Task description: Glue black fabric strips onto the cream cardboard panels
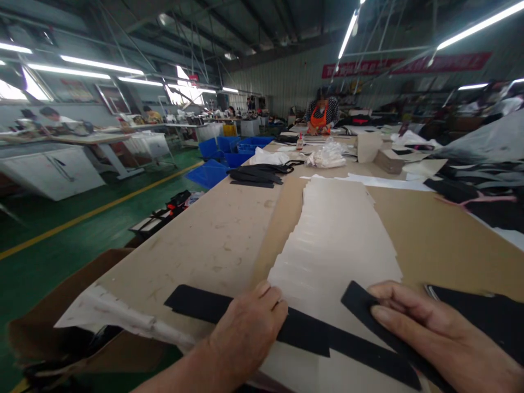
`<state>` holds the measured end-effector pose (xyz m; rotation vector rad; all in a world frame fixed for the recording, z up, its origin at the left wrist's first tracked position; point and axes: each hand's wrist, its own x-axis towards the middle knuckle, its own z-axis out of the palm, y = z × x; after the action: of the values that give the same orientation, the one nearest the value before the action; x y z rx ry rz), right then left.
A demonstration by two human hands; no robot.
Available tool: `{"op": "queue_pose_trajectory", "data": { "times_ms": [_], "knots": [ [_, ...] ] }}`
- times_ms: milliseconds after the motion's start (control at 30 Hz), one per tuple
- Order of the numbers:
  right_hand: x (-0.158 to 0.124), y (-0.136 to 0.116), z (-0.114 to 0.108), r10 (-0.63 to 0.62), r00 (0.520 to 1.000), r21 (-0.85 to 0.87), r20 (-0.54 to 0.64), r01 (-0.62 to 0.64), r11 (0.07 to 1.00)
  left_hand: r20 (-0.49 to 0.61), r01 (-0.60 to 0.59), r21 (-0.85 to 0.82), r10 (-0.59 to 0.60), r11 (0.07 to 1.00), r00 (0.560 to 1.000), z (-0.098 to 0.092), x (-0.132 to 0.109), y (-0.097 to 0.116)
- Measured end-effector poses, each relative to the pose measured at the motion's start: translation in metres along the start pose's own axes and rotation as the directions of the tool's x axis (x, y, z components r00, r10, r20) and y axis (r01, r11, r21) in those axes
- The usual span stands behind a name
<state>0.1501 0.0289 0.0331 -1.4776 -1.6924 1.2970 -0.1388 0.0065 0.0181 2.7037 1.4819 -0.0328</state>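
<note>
Your bare left forearm (188, 363) slanting up from below, your bare left hand (251, 325) with its back upward, fingers curled and bunched, your bare right hand (426, 325) reaching in from the right, thumb pointing left, pinched toward bent fingers, hands apart.

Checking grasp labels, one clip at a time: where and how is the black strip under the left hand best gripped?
The black strip is probably best pinched across its long edges at the exposed left end, coming from the left: it lies flat and narrow, and the left hand covers it further along.
</note>
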Motion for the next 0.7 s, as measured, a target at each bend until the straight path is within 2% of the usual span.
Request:
{"op": "queue_pose_trajectory", "data": {
  "times_ms": [67,100,200,367,533,700],
  "knots": [
    [0.021,-0.022,0.017,0.03,0.979,-0.041,0.2,-0.022,0.999,-0.029,-0.002,-0.001,0.002,1.0,1.0,0.017,0.006,-0.005],
    [0.032,-0.03,0.025,0.015,0.971,-0.079,0.237,0.004,0.997,-0.043,0.001,-0.006,-0.001,1.0,0.999,0.023,0.006,-0.006],
    [0.064,-0.042,0.048,-0.073,0.964,-0.201,0.256,0.127,0.971,-0.095,0.004,-0.044,-0.008,0.999,0.995,0.036,0.005,-0.01],
    [0.103,-0.038,0.083,-0.131,0.956,-0.331,0.261,0.216,0.919,-0.173,-0.028,-0.152,0.001,0.988,0.985,0.051,0.0,-0.017],
    [0.116,-0.029,0.103,-0.188,0.928,-0.367,0.323,0.305,0.879,-0.253,-0.044,-0.194,-0.007,0.98,0.967,0.064,-0.001,-0.021],
    [0.118,-0.026,0.109,-0.186,0.923,-0.425,0.337,0.325,0.845,-0.264,-0.031,-0.208,-0.025,0.978,0.964,0.064,-0.002,-0.021]
  ]
}}
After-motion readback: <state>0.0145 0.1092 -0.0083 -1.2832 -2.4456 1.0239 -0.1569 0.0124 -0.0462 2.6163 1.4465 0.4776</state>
